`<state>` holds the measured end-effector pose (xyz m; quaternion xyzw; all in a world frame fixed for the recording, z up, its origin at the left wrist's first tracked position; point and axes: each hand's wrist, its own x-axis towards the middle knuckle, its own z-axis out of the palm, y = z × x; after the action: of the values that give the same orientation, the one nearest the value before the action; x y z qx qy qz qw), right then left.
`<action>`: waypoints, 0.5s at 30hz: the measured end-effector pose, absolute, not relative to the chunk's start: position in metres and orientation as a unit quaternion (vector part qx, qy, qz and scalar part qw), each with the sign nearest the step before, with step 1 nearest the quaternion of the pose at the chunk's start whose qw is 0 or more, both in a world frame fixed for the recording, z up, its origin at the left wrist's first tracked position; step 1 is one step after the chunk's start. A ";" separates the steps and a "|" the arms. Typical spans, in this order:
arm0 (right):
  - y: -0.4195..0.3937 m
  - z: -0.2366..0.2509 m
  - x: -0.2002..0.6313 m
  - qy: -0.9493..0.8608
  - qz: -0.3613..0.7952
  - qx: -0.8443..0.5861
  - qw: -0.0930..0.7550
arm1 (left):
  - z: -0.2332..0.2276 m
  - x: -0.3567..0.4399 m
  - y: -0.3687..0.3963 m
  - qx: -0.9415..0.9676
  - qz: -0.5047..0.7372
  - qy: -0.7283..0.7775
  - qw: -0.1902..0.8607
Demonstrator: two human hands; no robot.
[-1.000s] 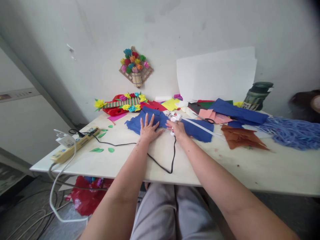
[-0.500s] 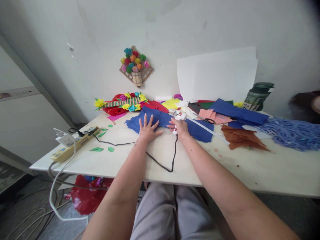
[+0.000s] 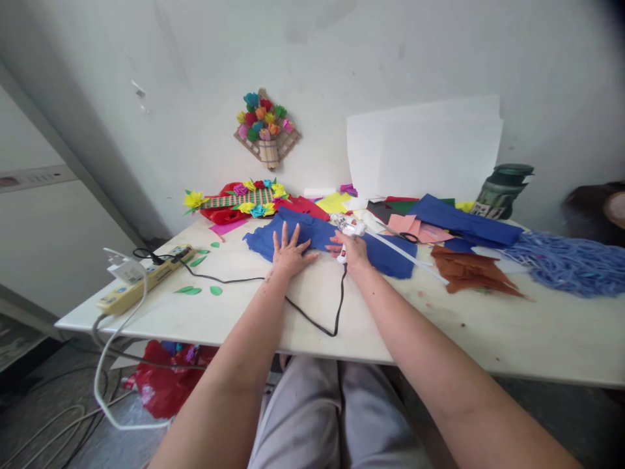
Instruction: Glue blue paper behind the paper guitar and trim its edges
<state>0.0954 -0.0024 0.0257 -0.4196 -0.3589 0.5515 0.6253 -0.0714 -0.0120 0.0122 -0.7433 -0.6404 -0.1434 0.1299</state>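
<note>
Blue paper sheet (image 3: pixel 312 238): being pressed flat on the surface (image 3: pixel 488 326) at mid-depth, just left of centre, by the left hand (image 3: pixel 289 253), fingers spread apart, palm down, nothing gripped.

Glue gun (image 3: pixel 347 229): being held by the right hand (image 3: pixel 352 250), fingers closed around its grip; the nozzle is being aimed at the blue sheet just right of the left hand. A white glue stick (image 3: pixel 405 255) is trailing from its rear toward the right. Its black cord (image 3: pixel 312 319) is looping toward the near edge and running left to a power strip (image 3: pixel 146 277).

Progress, as judged: gluing appears to be under way on the sheet; no glue line can be made out, and no piece is yet attached to it. 1 finished flower piece (image 3: pixel 244 200) is lying at the far left, and 1 flower basket (image 3: pixel 266 129) is hanging on the wall.

Materials apparently waiting: brown paper (image 3: pixel 469 268) and blue shredded strips (image 3: pixel 571 260) at right, green leaf cut-outs (image 3: pixel 193 290) at near left.
</note>
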 end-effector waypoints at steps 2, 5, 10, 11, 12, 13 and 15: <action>-0.002 0.026 0.096 -0.354 0.555 -0.419 0.625 | 0.011 -0.072 -0.012 -0.741 -0.146 -0.643 0.128; -0.002 0.026 0.096 -0.350 0.557 -0.418 0.627 | 0.012 -0.071 -0.013 -0.743 -0.152 -0.637 0.138; -0.003 0.027 0.095 -0.351 0.556 -0.417 0.628 | 0.019 -0.064 -0.016 -0.747 -0.191 -0.610 0.184; -0.004 0.028 0.095 -0.350 0.556 -0.417 0.628 | 0.020 -0.063 -0.016 -0.746 -0.196 -0.609 0.185; -0.004 0.028 0.095 -0.349 0.557 -0.417 0.628 | 0.021 -0.061 -0.015 -0.747 -0.197 -0.608 0.183; -0.004 0.028 0.095 -0.349 0.557 -0.416 0.628 | 0.020 -0.060 -0.014 -0.750 -0.196 -0.606 0.180; -0.004 0.028 0.095 -0.349 0.558 -0.414 0.629 | 0.019 -0.058 -0.012 -0.758 -0.191 -0.599 0.174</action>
<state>0.0948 -0.0039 0.0279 -0.4142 -0.3490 0.5582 0.6285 -0.0582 -0.0118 0.0194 -0.7577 -0.5993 -0.1911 0.1739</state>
